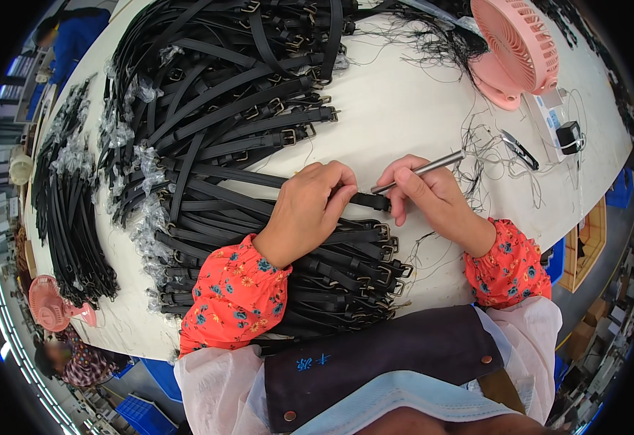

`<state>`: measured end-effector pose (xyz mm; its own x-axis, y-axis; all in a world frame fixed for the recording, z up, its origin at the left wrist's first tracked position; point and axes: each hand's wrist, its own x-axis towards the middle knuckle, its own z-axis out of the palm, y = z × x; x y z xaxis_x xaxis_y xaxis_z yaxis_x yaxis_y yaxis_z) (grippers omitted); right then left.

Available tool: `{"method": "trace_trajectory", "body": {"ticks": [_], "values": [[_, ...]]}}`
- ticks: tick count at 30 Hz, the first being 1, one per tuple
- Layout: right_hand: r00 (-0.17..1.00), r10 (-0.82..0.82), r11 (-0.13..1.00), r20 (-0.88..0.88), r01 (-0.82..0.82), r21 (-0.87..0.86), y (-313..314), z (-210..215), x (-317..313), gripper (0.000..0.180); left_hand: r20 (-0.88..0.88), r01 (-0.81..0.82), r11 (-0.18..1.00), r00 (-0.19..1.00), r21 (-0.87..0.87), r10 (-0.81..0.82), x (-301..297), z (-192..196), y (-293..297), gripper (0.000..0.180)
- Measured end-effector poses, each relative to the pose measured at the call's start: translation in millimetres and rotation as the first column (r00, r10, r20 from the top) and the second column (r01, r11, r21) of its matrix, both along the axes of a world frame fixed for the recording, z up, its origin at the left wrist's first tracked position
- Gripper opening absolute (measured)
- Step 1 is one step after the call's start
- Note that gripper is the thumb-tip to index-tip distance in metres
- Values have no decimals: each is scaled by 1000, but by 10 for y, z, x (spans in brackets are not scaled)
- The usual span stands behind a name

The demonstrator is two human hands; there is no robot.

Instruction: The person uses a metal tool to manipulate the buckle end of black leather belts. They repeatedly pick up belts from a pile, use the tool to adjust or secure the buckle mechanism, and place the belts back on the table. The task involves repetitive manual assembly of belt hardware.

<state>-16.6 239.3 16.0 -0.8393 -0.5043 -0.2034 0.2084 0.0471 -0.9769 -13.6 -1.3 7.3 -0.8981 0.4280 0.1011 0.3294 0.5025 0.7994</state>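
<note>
My left hand [308, 206] rests over a black belt [369, 200], thumb and forefinger pinched together just above it. Whatever is between those fingertips is too small to make out. In my right hand [433, 190] is a slim silver metal rod-shaped tool [439, 162], gripped between thumb and fingers, its thin end close to the belt. The right fingers also lie by the belt's buckle end, where the buckle is mostly hidden. Below my hands lies a layered row of black belts [331, 272], with brass-coloured buckles toward the right.
A larger belt pile [223, 87] covers the back left, with clear plastic wrap [145, 170]. Thin black straps [78, 217] lie further left. At the right are a pink fan [516, 51], a black-handled cutter [520, 150], loose threads [476, 156] and a black adapter [569, 136].
</note>
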Motion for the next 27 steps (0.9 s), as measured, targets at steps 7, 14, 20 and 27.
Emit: {"method": "trace_trajectory", "body": {"ticks": [7, 14, 20, 27], "values": [[999, -40, 999, -25, 39, -30, 12, -41, 1, 43, 104, -100, 990, 990, 98, 90, 9, -3, 27, 9], [993, -98, 995, -70, 97, -21, 52, -57, -6, 41, 73, 328, 938, 944, -112, -322, -27, 129, -191, 5], [995, -82, 996, -52, 80, -49, 35, -71, -1, 38, 300, 349, 933, 902, -84, -310, -10, 270, -395, 13], [981, -73, 994, -180, 58, -88, -6, -112, 26, 34, -500, -414, 777, 853, -475, 149, -225, 390, -806, 20]]}}
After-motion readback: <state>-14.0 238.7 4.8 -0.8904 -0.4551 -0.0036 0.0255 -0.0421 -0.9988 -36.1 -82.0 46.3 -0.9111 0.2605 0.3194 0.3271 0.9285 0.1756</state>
